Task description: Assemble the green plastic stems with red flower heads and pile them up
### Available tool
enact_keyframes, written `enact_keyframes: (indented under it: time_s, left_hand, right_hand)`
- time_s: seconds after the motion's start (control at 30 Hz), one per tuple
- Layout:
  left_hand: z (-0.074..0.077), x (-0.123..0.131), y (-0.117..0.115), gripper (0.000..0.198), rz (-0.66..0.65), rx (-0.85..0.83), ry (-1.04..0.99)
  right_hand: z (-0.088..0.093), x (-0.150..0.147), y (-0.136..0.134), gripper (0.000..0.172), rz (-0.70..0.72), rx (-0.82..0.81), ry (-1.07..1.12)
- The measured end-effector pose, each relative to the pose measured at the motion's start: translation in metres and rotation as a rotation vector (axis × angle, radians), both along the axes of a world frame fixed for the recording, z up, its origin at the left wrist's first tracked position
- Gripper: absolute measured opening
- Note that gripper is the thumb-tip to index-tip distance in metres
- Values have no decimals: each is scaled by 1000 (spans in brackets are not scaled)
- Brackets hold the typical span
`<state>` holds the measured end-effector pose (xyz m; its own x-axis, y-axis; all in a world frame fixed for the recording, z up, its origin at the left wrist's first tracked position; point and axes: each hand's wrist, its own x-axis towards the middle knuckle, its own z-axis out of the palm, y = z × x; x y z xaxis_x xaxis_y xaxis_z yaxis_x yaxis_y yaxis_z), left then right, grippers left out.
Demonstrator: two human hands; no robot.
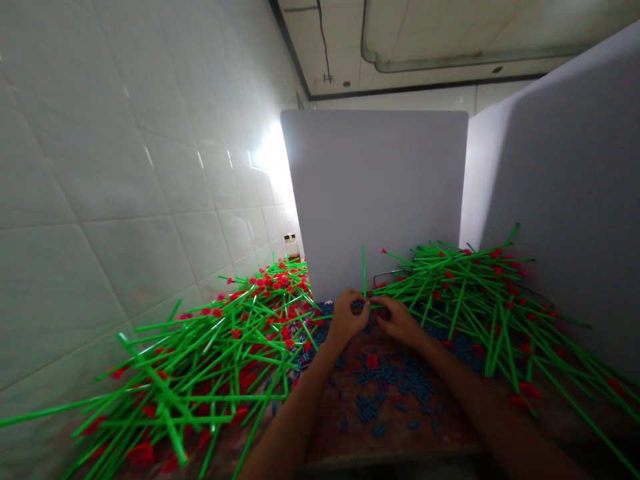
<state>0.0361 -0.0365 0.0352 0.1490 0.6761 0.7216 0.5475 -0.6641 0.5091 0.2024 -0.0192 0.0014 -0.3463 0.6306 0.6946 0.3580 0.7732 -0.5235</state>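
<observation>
Close together at the centre of the bench are my two hands. My left hand point(349, 317) is curled, with thumb and fingers nearly forming a ring. A thin green stick point(363, 268) rises upright from its fingertips and seems to be held there. My right hand point(399, 321) comes in from the right, finger and thumb bent around something too small to make out, near the stick's lower end. Many small blue tube-like pieces point(367, 408) lie below the hands, with one red cup-shaped piece point(371, 361) among them.
A large heap of green sticks with red cup-shaped ends point(215, 367) lies left against the tiled wall point(125, 153). Another heap point(465, 287) is at right. Grey panels point(380, 193) stand behind and to the right. A jar point(291, 245) is at the back left.
</observation>
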Motion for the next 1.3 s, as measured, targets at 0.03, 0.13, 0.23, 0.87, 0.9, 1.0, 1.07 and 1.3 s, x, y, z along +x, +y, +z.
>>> enact_keyframes:
  time_s: [0.03,0.13,0.23,0.87,0.9,1.0,1.07,1.3]
  left_hand:
    - [-2,0,3,16,3,-58,-54]
    - [-9,-1,13,43,-38,-189,-188]
    - [-9,-5,19,56,-59,-192,-245]
    - [2,-9,3,55,403,-102,326]
    - [2,-10,4,54,410,-99,329]
    - [1,-13,6,54,440,-93,318]
    - [1,-16,7,56,466,-113,316]
    - [4,-22,10,59,512,-166,283]
  right_hand:
    - [-1,-1,0,37,-5,-4,-18]
    - [-2,-1,2,43,10,-47,-57]
    - [-1,3,4,54,-18,-52,-11]
    - [-20,-3,8,10,-8,-20,-329]
    - [-21,-1,11,10,-16,-35,-296]
    - [-17,6,22,20,-19,-124,-34]
    - [-9,14,29,27,12,-213,225]
    - [17,39,28,43,120,-512,817]
